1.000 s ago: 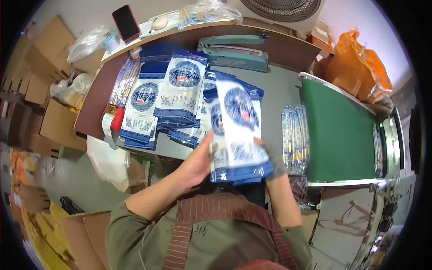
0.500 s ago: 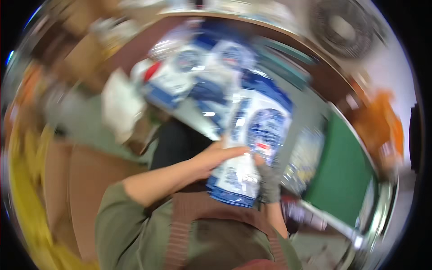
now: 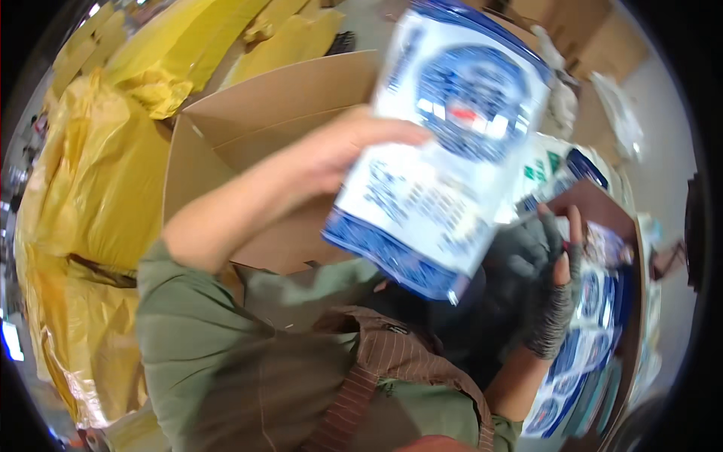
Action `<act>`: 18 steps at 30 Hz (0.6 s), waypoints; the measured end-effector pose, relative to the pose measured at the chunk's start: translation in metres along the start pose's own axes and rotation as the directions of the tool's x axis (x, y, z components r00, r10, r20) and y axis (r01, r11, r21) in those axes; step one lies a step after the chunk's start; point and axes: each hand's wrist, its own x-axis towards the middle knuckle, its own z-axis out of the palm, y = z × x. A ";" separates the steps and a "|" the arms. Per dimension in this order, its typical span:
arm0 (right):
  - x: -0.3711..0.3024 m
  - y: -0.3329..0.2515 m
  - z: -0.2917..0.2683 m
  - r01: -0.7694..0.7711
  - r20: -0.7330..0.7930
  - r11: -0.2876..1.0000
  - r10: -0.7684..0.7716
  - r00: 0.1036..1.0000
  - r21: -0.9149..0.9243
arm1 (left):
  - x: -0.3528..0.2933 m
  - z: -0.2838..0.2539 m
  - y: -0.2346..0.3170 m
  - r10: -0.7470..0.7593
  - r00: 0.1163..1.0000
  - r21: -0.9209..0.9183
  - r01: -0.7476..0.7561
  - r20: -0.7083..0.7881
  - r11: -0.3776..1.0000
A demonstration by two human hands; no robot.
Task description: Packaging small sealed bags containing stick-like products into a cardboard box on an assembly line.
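My left hand [image 3: 343, 151] grips a stack of blue-and-white pouches [image 3: 444, 143] by its left edge and holds it up over an open cardboard box [image 3: 248, 120]. My right hand [image 3: 553, 290], in a dark grey fingerless glove, hangs just right of the stack's lower corner with its fingers apart and nothing in it. The picture is blurred by motion.
Yellow plastic bags [image 3: 83, 196] fill the left side beside the box. More blue-and-white pouches [image 3: 584, 354] lie on a brown table edge at the lower right. Folded cardboard [image 3: 572, 30] and a clear bag [image 3: 621, 113] sit at the upper right.
My view has swung left from the table to the cardboard box. The stack of pouches came along in my left hand, and my right hand has let go of it.
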 end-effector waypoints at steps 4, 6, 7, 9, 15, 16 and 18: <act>0.048 0.068 -0.065 -0.105 -0.223 0.992 0.087 0.971 -0.069 | 0.012 -0.159 0.011 -0.175 0.955 -0.126 0.148 -0.238 0.981; 0.051 0.099 -0.096 -0.195 -0.229 0.981 0.185 0.956 -0.021 | 0.006 -0.217 -0.026 -0.282 0.883 -0.180 0.229 -0.375 0.957; 0.051 0.114 -0.099 -0.239 -0.253 0.971 0.227 0.941 -0.017 | 0.003 -0.242 -0.052 -0.355 0.804 -0.182 0.305 -0.478 0.935; 0.054 0.132 -0.105 -0.303 -0.304 0.953 0.285 0.909 -0.012 | 0.001 -0.287 -0.107 -0.531 0.640 -0.250 0.481 -0.555 0.841; 0.042 0.165 -0.137 -0.416 -0.492 0.909 0.348 0.798 -0.031 | -0.007 -0.322 -0.185 -0.594 0.564 -0.357 0.481 -0.574 0.801; 0.036 0.170 -0.149 -0.411 -0.473 0.912 0.354 0.807 -0.019 | -0.021 -0.360 -0.219 -0.621 0.631 -0.413 0.467 -0.464 0.782; 0.019 0.195 -0.179 -0.440 -0.469 0.897 0.405 0.785 0.038 | -0.046 -0.411 -0.290 -0.540 0.524 -0.282 0.493 -0.659 0.823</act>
